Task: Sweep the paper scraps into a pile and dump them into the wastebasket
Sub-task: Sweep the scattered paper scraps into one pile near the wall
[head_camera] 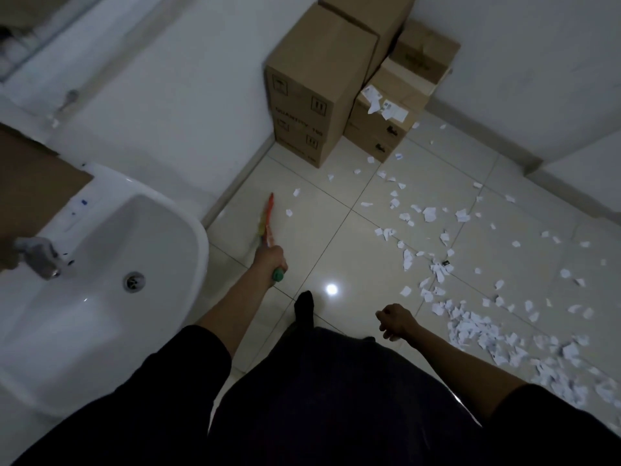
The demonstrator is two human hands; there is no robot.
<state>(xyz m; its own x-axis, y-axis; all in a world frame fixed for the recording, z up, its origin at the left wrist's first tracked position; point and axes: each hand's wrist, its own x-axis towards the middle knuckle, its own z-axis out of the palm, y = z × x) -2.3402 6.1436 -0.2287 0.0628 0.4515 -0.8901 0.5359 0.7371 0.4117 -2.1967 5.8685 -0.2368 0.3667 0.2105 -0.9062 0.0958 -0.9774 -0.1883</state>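
My left hand (270, 258) grips the handle of a small multicoloured broom (267, 218), whose head points away from me toward the wall on the left part of the tiled floor. A green handle end sticks out below the fist. White paper scraps (433, 264) lie scattered over the tiles to the right, and a denser heap of paper scraps (504, 338) sits at the lower right. My right hand (395, 319) hangs loosely curled above the floor, holding nothing. No wastebasket is in view.
A white washbasin (111, 264) with a tap stands at the left. Stacked cardboard boxes (322, 89) fill the far corner, with torn labels on the lower one. White walls close in at the left and back right. My dark-socked foot (304, 306) stands on the tiles.
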